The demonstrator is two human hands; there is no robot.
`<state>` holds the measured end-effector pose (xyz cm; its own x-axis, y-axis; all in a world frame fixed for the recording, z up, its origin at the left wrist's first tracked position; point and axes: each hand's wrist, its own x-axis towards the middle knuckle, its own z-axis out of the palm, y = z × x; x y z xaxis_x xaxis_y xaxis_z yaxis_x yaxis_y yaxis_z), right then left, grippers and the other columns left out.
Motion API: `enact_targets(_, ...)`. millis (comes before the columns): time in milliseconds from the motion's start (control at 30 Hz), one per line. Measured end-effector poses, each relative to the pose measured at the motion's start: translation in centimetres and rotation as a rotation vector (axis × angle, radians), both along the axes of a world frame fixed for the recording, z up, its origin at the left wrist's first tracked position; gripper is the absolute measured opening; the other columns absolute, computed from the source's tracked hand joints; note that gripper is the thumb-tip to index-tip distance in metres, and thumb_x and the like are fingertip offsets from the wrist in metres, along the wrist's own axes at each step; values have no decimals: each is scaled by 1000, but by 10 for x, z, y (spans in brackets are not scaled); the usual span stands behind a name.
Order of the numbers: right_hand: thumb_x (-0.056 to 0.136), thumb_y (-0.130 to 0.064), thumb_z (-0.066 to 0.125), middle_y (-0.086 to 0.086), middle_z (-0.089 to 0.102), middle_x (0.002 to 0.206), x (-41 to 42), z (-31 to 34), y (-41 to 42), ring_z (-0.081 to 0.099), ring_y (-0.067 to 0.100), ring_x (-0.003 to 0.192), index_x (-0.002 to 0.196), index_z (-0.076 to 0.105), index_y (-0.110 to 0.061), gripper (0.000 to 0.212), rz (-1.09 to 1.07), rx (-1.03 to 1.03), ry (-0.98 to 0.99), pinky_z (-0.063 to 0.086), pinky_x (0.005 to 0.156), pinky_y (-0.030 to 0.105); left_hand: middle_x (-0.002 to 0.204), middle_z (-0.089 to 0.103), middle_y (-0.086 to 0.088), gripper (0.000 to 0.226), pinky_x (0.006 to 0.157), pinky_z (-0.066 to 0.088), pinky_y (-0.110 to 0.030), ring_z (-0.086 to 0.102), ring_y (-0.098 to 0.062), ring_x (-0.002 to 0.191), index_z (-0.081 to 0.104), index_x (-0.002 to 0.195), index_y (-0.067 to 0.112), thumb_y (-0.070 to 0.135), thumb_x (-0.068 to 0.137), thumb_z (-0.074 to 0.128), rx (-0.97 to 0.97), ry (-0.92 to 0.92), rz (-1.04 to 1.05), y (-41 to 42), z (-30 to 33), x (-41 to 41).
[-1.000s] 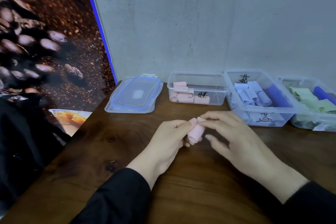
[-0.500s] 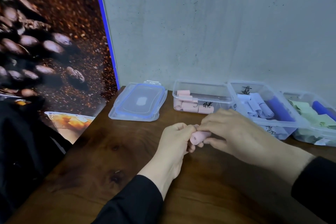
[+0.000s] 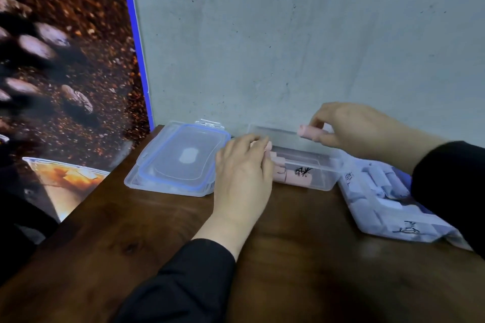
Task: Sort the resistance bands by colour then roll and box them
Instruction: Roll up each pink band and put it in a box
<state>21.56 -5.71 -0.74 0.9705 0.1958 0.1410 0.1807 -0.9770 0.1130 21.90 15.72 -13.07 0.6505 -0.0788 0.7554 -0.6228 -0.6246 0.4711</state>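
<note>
Now boxing: pink roll into pink box

Rolled pink band (image 3: 307, 131) pinched in right hand (image 3: 359, 131) above clear pink-band box (image 3: 315, 181), likely poised for dropping among rolls inside; left hand (image 3: 242, 165) at box's left end, fingers bent, probably steadying; lid (image 3: 181, 160) set aside left

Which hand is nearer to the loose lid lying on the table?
Left. The left hand hovers at the lid's right edge, by the pink box. The right hand is farther right, above that box, pinching a pink roll.
</note>
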Motion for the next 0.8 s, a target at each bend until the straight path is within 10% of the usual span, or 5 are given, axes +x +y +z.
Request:
enact_targets(500, 96, -19, 57, 2, 59, 82, 85, -74, 26, 58, 27, 75, 76, 52, -17, 20, 36, -458, 54, 34, 56, 29, 78, 66, -11, 28, 74, 48, -37, 53, -31, 71, 58, 57, 14, 17, 85, 60, 82, 89, 65, -3, -12, 28)
enact_targets(800, 95, -27, 61, -1, 63, 89, 76, -67, 41, 61, 24, 79, 87, 66, -18, 14, 25, -510, 3, 37, 59, 29, 67, 56, -7, 28, 64, 50, -36, 49, -26, 67, 59, 56, 11, 11, 83, 67, 21, 82, 5, -2, -9, 29)
